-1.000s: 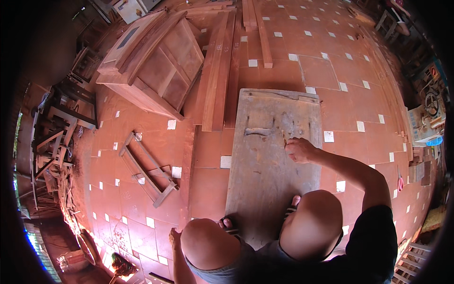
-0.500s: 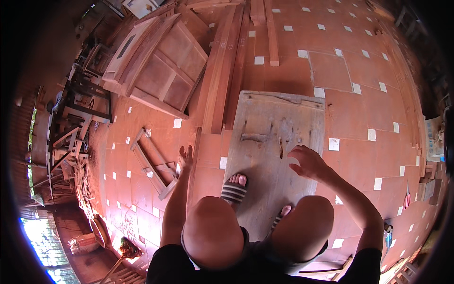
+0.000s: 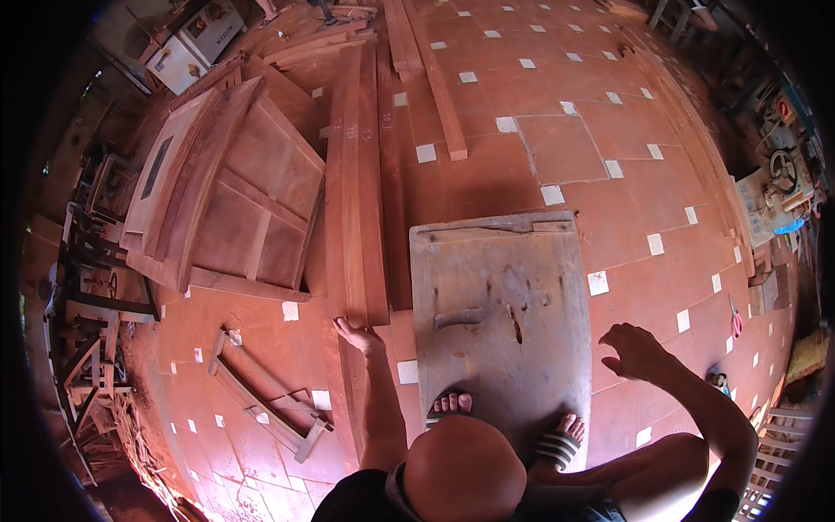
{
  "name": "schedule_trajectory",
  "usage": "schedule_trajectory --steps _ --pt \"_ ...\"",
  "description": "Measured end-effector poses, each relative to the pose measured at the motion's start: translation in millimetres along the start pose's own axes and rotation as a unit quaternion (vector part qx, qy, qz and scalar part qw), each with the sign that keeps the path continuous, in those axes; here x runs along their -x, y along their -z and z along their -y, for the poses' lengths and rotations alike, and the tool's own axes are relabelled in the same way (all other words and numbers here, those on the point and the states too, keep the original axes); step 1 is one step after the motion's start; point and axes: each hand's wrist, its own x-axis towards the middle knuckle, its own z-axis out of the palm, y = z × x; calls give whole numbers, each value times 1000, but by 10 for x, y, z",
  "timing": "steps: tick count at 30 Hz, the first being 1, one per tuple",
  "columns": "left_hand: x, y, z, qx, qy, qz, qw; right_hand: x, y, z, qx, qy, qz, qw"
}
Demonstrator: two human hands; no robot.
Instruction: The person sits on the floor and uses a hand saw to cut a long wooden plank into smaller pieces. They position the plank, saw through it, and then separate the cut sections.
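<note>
My left hand [image 3: 358, 334] is at the near end of a long reddish wooden beam [image 3: 355, 165]. Its fingers are apart; whether they touch the beam's end I cannot tell. Off to the right, my right hand [image 3: 637, 351] hangs over the tiled floor with its fingers loosely curved and nothing in them. Between both hands lies a worn grey wooden board [image 3: 496, 313], on which my striped sandals [image 3: 558, 447] rest. Alongside the first beam runs a darker one [image 3: 393, 209], and under my left forearm a narrow plank [image 3: 344, 396] lies lengthwise.
A large panelled wooden cabinet piece [image 3: 252, 191] stands at the left. Nearer lies a small wooden frame [image 3: 270, 404]. More timber [image 3: 435, 87] stretches away at the far side. Scissors [image 3: 736, 322] lie at the right, and a machine with a handwheel [image 3: 783, 170] stands beyond.
My view has shifted left and my knees have spread apart. The left hand has come to the beam's end, while the right has moved off the grey board to its right side.
</note>
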Motion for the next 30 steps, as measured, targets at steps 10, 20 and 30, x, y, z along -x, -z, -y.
schedule_trajectory --steps 10,20,30 --pt "-224 -276 103 -71 -177 -47 981 118 -200 257 -40 -90 70 993" --pt "-477 -499 210 -189 -209 -139 949 80 -274 134 -31 -85 68 994" --pt "-369 -666 56 -144 -57 -73 985 36 -223 184 -40 -70 22 996"
